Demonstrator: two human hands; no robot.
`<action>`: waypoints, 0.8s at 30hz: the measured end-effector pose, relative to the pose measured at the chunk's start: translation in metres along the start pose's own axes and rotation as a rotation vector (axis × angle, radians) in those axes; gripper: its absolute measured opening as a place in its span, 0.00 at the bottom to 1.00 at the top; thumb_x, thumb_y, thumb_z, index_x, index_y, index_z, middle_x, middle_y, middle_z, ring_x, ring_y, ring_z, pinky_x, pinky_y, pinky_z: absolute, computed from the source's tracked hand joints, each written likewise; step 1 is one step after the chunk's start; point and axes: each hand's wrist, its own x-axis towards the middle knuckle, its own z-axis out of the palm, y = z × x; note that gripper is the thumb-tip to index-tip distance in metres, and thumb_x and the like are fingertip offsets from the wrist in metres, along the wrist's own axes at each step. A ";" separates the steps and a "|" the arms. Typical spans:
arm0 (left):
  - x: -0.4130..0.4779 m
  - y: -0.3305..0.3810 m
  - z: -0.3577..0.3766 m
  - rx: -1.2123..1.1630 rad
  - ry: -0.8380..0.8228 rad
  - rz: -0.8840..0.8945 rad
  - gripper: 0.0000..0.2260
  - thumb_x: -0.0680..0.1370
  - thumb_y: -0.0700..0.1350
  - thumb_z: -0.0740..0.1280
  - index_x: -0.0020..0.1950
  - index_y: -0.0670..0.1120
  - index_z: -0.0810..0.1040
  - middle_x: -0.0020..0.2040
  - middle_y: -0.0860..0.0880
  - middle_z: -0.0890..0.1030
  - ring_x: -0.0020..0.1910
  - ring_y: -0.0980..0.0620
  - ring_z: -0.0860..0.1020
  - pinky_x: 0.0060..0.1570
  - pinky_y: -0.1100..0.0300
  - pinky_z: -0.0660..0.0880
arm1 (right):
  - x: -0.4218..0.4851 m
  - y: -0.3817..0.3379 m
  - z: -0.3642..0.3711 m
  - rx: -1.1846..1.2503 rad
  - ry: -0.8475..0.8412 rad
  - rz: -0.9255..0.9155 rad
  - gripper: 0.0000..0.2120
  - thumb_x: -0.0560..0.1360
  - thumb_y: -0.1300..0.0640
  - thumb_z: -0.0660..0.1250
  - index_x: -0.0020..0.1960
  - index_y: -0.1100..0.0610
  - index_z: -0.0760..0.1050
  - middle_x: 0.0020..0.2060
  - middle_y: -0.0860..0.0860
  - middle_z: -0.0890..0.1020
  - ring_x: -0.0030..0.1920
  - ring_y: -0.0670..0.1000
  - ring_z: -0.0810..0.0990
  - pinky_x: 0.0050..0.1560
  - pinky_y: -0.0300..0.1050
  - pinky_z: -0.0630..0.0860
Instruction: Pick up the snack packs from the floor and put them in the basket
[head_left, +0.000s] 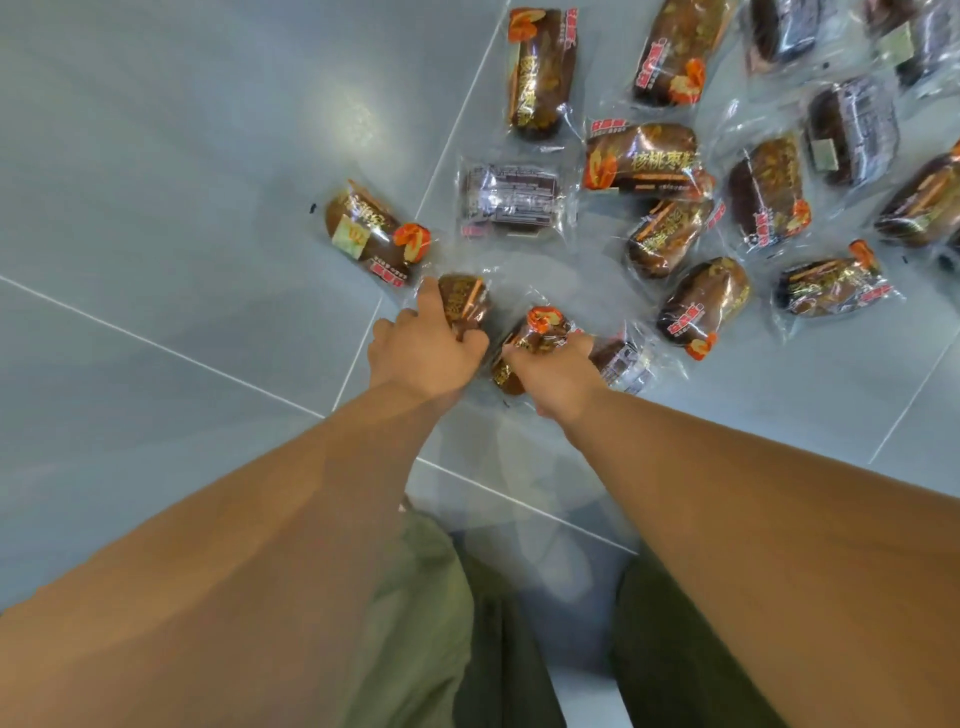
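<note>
Several clear-wrapped brown snack packs lie scattered on the grey tiled floor (156, 156), mostly toward the upper right. My left hand (423, 348) grips one pack (462, 301) with fingers curled round it. My right hand (553, 374) grips another pack (540, 330) that has an orange print. A third pack (623, 364) lies right beside my right hand. No basket is in view.
A lone pack (376, 234) lies left of the tile seam, and a dark one (511, 200) sits just beyond my hands. My legs in green trousers (431, 623) fill the bottom of the view. Bare floor stretches to the left.
</note>
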 end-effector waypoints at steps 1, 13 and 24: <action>-0.004 -0.007 0.001 0.000 -0.008 0.004 0.32 0.77 0.54 0.59 0.77 0.48 0.50 0.62 0.38 0.72 0.61 0.35 0.68 0.61 0.47 0.65 | 0.001 -0.002 0.007 0.006 0.025 0.012 0.45 0.70 0.41 0.70 0.73 0.59 0.48 0.66 0.61 0.70 0.63 0.62 0.73 0.64 0.57 0.72; -0.008 -0.064 0.003 -0.262 -0.160 0.029 0.30 0.80 0.49 0.57 0.77 0.60 0.44 0.64 0.41 0.63 0.54 0.38 0.74 0.55 0.55 0.67 | 0.021 -0.018 0.056 0.009 0.323 0.079 0.43 0.77 0.48 0.64 0.77 0.51 0.35 0.70 0.59 0.56 0.67 0.67 0.63 0.70 0.58 0.56; -0.065 -0.025 -0.042 -0.264 -0.202 -0.041 0.28 0.81 0.50 0.56 0.77 0.58 0.45 0.63 0.40 0.63 0.52 0.39 0.74 0.59 0.49 0.71 | -0.046 -0.017 -0.019 -0.097 0.141 -0.085 0.36 0.75 0.48 0.65 0.76 0.48 0.51 0.68 0.60 0.63 0.51 0.60 0.74 0.50 0.45 0.72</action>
